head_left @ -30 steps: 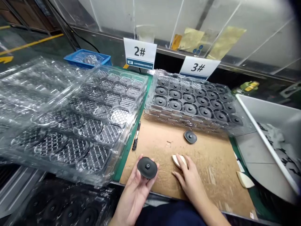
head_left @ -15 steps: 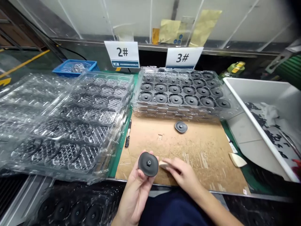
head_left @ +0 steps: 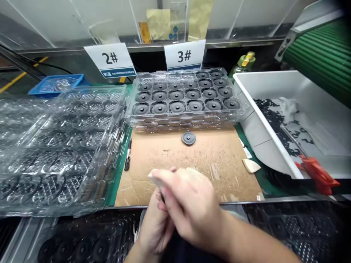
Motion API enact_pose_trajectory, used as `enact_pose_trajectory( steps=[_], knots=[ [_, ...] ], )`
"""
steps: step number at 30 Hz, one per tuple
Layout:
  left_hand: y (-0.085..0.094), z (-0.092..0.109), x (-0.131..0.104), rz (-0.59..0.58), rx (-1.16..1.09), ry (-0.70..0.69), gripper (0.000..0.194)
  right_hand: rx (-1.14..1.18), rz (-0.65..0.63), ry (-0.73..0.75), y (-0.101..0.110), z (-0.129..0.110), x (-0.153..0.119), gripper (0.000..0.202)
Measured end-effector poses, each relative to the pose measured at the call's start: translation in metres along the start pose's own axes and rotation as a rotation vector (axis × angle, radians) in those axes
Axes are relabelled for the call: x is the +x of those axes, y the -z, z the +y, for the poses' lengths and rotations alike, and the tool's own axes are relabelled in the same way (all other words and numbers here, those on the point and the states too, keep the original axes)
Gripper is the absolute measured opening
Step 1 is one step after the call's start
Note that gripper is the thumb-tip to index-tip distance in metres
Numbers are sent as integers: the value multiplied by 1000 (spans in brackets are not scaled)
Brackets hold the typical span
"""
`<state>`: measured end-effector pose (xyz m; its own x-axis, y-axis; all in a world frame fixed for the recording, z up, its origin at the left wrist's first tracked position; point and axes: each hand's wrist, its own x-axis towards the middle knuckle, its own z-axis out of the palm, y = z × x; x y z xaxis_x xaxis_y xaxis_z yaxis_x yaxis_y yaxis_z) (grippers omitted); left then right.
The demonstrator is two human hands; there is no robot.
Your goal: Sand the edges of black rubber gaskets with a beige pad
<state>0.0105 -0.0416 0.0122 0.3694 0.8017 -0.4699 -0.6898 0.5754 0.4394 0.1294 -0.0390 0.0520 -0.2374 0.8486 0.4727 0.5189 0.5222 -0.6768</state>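
Note:
My left hand (head_left: 155,228) is closed around the black rounded disc, of which only a dark sliver (head_left: 162,198) shows. My right hand (head_left: 194,204) crosses over it, pinching a cream-coloured pad (head_left: 154,174); its pale edge sticks out past the fingertips. Whether the pad touches the disc is hidden by the fingers. Beyond both hands, a similar black disc (head_left: 188,138) with a small central stud lies on the cardboard sheet (head_left: 175,157). Another cream pad (head_left: 251,166), pointed at one end, rests by the sheet's right edge.
Stacked clear trays (head_left: 181,116) at the back hold black discs; more clear trays (head_left: 90,142) stand at left. A marker pen (head_left: 128,155) lies between. At right, a white bin (head_left: 270,131) contains small black scraps, with a red-handled tool (head_left: 319,175) over its edge.
My right hand has come left and up over my left hand with the cream pad, covering most of the disc. The view has swung to the right.

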Motion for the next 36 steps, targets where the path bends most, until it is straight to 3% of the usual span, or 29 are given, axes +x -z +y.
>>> enact_pose_trajectory(
  steps=[2, 4, 7, 9, 11, 13, 21, 30, 36],
  knots=[
    [-4, 0, 0, -6, 20, 6, 38, 13, -3, 57, 8, 1, -9, 30],
    [-4, 0, 0, -14, 46, -10, 48, 41, -63, 1, 21, 5, -24, 28],
    [-2, -1, 1, -44, 35, 1, 52, 50, -54, -258, 39, 23, -48, 27],
    [-4, -4, 2, -89, 10, 44, 52, 22, 60, -428, 44, 40, -60, 26],
    [-10, -7, 3, -152, -14, 91, 52, -13, 164, -552, 42, 58, -70, 25],
    [-16, -9, 2, -208, -25, 130, 52, -19, 187, -606, 33, 74, -77, 24],
    [-28, -12, 3, -303, 10, 219, 48, 4, 25, -574, -7, 111, -98, 29],
    [-33, -9, 2, -335, 4, 263, 50, -8, -75, -589, -14, 110, -104, 29],
    [-25, -11, 0, -345, -61, 357, 50, -40, -104, -579, -19, 108, -103, 29]
  ],
)
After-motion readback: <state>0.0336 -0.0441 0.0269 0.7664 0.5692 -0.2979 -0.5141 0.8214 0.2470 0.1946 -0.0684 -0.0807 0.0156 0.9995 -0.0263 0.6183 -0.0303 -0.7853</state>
